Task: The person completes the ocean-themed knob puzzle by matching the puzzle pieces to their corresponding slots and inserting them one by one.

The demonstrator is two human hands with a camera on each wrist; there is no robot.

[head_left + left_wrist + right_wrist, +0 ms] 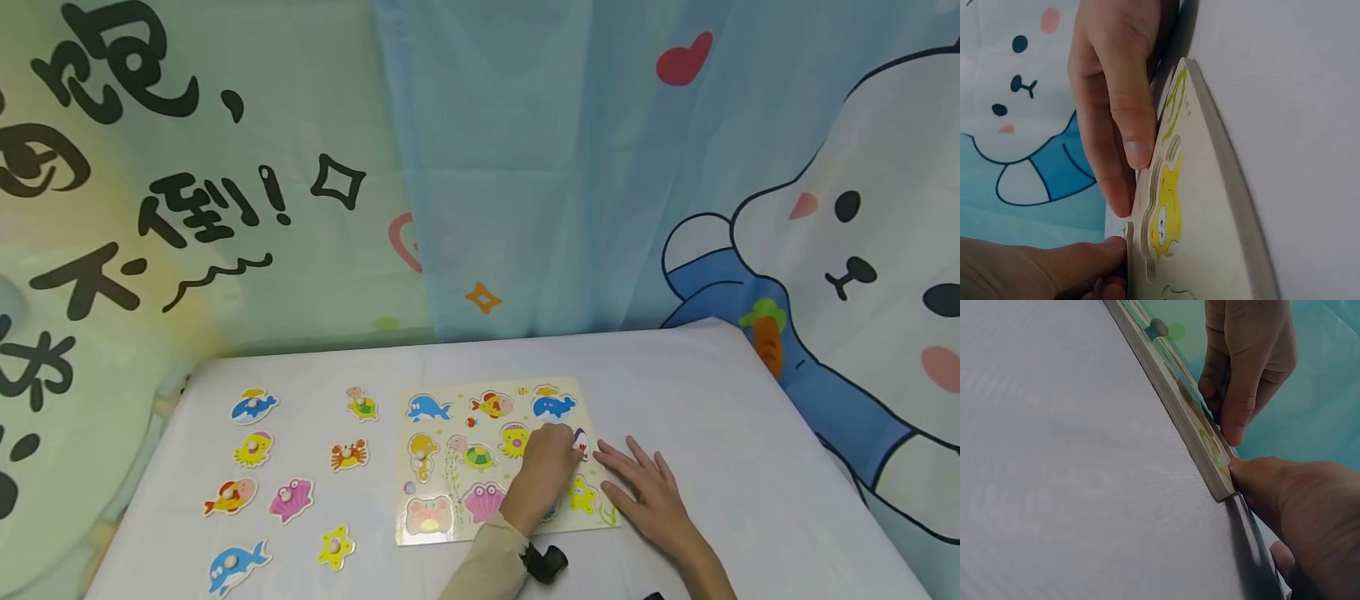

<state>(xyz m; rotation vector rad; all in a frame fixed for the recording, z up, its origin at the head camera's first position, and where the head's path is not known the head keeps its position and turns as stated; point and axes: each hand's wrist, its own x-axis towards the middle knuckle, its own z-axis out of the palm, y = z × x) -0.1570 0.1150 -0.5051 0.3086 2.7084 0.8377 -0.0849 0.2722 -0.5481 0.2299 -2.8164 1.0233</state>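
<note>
A wooden puzzle board [510,387] with sea-animal slots lies flat on the white table. My left hand [543,471] reaches over its right half, fingers curled and thumb close to the index finger. They pinch a small purple, white and red puzzle piece [581,442] at its slot; the fingers hide much of it. My right hand [648,500] spreads beside the board's right edge, and its thumb [1254,472] presses the corner in the right wrist view. Between this hand and the near edge shows the yellow starfish slot [1169,212].
Left of the board lie loose knobbed pieces, among them a dolphin [236,567], a pink shell [291,500], a crab [349,455], a turtle [362,406] and a starfish [335,547]. A knob [1157,328] stands up from the board. A printed curtain [510,167] hangs behind the table.
</note>
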